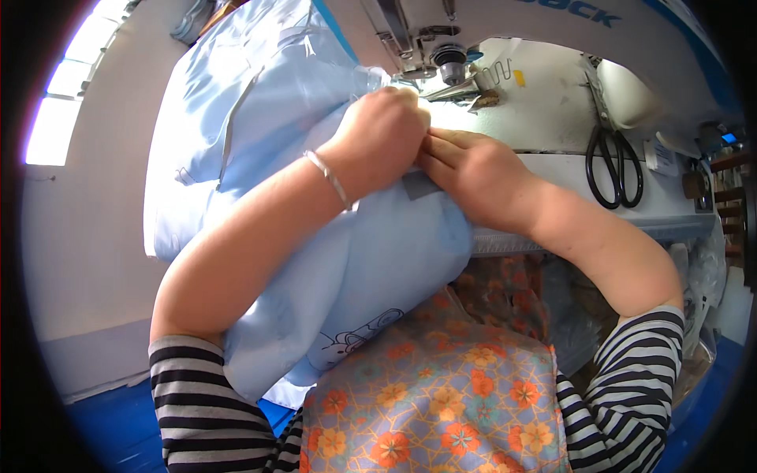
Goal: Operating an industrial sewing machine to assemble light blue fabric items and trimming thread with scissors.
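Observation:
A large light blue cloth [331, 260] with a slight sheen drapes over the sewing machine's bed and down toward my lap. It bears a grey zipper-like strip [236, 130] and a dark line drawing near its lower fold. My left hand [386, 130], a bangle on its wrist, is closed on the cloth just in front of the machine's needle area. Touching it from the right, my right hand [489, 177] has its fingers pressed together at the cloth's edge. A small grey patch [420, 185] shows below the hands. Both sets of fingertips are partly hidden.
The white sewing machine head [505, 20] arches over the hands. Black-handled scissors [613, 165] lie to the right, near a white rounded object [627, 93]. A floral apron [434, 394] covers my lap. Clear plastic [702, 276] hangs at the table's right end.

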{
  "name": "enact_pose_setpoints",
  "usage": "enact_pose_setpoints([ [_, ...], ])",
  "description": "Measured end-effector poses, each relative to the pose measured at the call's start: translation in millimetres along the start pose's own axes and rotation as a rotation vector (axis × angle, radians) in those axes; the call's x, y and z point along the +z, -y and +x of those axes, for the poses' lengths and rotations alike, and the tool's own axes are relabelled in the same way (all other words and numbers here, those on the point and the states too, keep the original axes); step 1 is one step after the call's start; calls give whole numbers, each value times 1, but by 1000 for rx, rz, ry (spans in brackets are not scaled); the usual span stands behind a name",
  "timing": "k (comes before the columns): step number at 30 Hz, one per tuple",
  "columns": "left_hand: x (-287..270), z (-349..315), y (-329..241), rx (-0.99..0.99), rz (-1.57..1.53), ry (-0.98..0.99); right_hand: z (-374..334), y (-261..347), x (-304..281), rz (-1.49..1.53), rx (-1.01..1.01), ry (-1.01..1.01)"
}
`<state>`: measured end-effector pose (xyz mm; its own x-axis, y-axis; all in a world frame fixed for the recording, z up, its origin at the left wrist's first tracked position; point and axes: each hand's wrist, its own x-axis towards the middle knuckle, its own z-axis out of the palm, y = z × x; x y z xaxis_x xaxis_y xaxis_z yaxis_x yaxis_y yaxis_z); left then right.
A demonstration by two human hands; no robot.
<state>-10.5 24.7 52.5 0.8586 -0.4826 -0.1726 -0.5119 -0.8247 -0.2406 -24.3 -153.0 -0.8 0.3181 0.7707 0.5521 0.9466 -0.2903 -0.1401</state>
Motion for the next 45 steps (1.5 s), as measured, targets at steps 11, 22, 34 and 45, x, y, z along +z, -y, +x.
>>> enact_pose_setpoints([
  [11, 10, -4, 12, 94, -314, -349, 8, -3, 8, -69, 109, 46],
  [22, -32, -61, 64, 138, 513, -490, -6, 13, -6, -23, 52, 73],
  [34, -14, -60, -28, 73, -157, -141, -11, 43, 0, 152, 73, 161],
  [45, 0, -47, -12, 162, -217, -176, -13, 43, 0, 67, 79, 6],
])
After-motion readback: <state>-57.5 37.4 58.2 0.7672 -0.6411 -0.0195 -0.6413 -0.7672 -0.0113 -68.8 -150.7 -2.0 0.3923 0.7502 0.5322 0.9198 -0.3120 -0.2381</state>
